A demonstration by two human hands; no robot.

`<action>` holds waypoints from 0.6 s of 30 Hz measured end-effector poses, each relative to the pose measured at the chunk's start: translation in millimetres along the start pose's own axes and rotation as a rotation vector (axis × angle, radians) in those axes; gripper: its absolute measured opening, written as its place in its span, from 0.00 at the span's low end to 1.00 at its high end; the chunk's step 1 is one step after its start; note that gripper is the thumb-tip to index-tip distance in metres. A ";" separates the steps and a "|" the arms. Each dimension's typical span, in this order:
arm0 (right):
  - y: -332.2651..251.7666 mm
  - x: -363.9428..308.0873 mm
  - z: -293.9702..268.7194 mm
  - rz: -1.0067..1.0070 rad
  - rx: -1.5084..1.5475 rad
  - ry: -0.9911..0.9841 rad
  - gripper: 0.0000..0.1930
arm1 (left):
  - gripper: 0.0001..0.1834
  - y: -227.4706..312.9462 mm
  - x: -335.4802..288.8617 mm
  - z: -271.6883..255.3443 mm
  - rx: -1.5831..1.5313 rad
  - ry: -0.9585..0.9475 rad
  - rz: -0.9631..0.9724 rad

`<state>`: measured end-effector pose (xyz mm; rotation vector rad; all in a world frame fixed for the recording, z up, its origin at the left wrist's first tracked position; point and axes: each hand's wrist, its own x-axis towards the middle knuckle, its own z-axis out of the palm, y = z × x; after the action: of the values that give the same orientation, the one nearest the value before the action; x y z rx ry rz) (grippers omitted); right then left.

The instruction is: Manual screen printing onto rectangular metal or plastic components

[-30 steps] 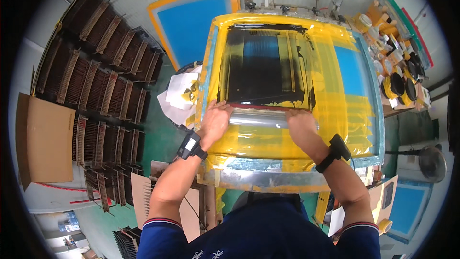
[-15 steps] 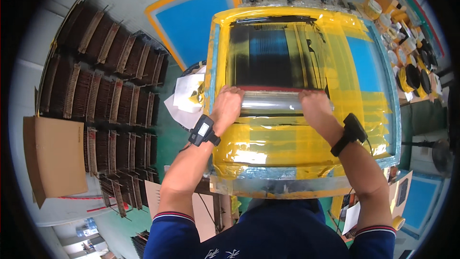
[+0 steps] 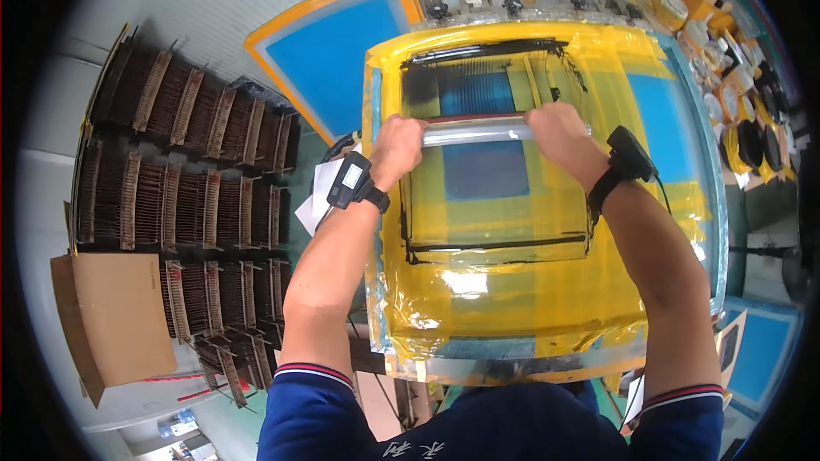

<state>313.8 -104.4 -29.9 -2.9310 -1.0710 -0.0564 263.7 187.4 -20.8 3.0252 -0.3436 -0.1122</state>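
A squeegee (image 3: pixel 474 133) with a silver bar and a reddish strip on its far side lies across a screen-printing frame (image 3: pixel 397 360). My left hand (image 3: pixel 396 150) is closed round its left end and my right hand (image 3: pixel 557 138) round its right end. Beneath it is the screen's blue mesh window (image 3: pixel 485 172), bordered by yellow tape (image 3: pixel 478 312). Black ink (image 3: pixel 418 84) smears the far part of the window, and a black ink line (image 3: pixel 495 250) crosses nearer to me. The fingertips are partly hidden behind the bar.
Metal racks (image 3: pixel 192 196) stand at the left, beside a cardboard box (image 3: pixel 124 316). Another blue screen with an orange frame (image 3: pixel 342 47) leans on the wall. Tubs and jars (image 3: pixel 722 77) crowd the far right. Clamps (image 3: pixel 512 7) line the screen's far edge.
Both hands have moved the squeegee away from me, toward the far edge of the screen. The blue window now shows on its near side. My view has shifted slightly.
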 end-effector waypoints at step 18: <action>53.3 128.1 -13.0 0.045 0.161 0.032 0.18 | 0.31 18.6 -247.5 -6.0 -0.571 0.349 -0.639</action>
<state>445.7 -63.0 -11.9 -2.7996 -0.9567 -0.0156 19.5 226.0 2.5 2.4017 0.5850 0.2320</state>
